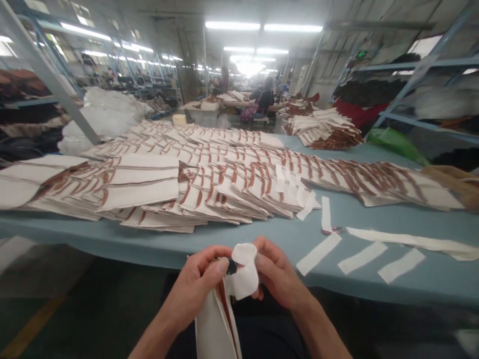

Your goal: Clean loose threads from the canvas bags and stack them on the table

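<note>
My left hand (204,279) is closed on the top edge of a cream fabric piece (214,326) with brown edging, which hangs down in front of me. A short white strip (247,281) curls in a loop at that top edge. The fingers of my right hand (275,271) pinch the far side of the loop. My thumbs hide part of where strip and fabric meet. On the blue-covered table beyond, loose white strips (362,257) lie to the right, near one long white band (407,239).
Overlapping rows of cream and brown fabric pieces (232,187) cover much of the blue table (262,244). Another pile (325,124) stands at the back right. White plastic bags (105,114) and a metal post (56,75) are at the left. A person (264,99) sits farther back.
</note>
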